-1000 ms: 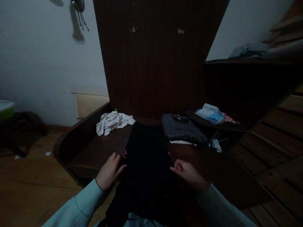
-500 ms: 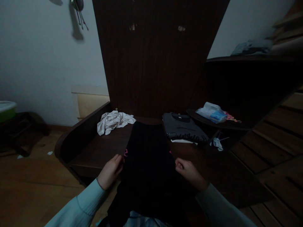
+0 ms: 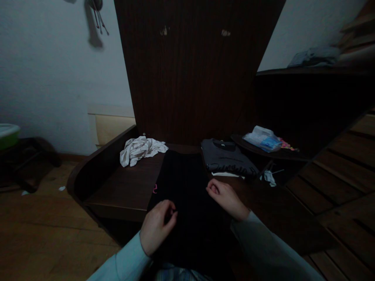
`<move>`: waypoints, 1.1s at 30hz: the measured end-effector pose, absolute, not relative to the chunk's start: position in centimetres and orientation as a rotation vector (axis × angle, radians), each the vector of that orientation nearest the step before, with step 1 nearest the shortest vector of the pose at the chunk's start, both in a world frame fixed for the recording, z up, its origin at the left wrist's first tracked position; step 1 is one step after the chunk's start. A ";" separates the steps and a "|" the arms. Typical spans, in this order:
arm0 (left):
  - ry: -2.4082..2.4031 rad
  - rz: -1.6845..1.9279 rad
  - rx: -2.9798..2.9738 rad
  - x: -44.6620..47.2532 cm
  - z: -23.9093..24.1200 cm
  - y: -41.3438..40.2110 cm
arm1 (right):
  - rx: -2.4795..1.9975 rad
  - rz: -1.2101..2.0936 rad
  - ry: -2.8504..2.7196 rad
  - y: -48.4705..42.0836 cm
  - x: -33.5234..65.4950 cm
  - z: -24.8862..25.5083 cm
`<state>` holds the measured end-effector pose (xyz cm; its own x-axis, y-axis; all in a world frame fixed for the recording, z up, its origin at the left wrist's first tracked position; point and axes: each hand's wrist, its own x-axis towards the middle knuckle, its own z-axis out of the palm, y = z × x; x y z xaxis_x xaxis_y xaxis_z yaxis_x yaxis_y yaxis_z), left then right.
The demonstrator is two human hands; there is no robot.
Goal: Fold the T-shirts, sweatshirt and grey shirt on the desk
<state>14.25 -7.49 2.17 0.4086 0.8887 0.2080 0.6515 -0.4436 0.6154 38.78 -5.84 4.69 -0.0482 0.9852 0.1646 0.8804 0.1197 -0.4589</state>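
A black garment [image 3: 184,183] with small pink marks lies lengthwise on a dark wooden surface [image 3: 123,187] and hangs over its near edge toward me. My left hand [image 3: 156,228] rests on the garment's lower middle, fingers curled and pinched on the cloth. My right hand [image 3: 224,197] lies over the garment's right edge, its fingers curled in against the fabric. Both forearms wear pale long sleeves.
A crumpled white cloth [image 3: 140,150] lies at the back left. A folded grey shirt [image 3: 227,160] sits at the back right beside a plastic packet [image 3: 262,138] on a small round shelf. A tall dark wooden panel [image 3: 193,70] stands behind. Wooden slats [image 3: 345,164] run right.
My left hand has moved from the garment's left edge inward and down onto its middle. My right hand has shifted inward and slightly up along the right edge.
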 end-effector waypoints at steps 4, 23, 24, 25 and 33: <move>1.407 0.682 2.233 18.2 1.7 -8.6 | -1.845 0.349 -2.039 -2.5 35.4 4.8; 1.351 0.556 2.355 18.4 1.2 -7.2 | -1.894 0.272 -2.160 -0.7 32.4 4.3; 1.361 0.629 2.387 17.6 1.3 -7.2 | -1.853 0.284 -2.109 -1.7 33.1 4.1; 1.396 0.692 2.422 16.7 1.4 -7.2 | -1.814 0.272 -2.067 -2.8 33.8 3.8; 1.585 0.629 2.723 14.9 -2.2 -7.9 | -1.758 -0.172 -2.197 -10.8 35.1 -2.7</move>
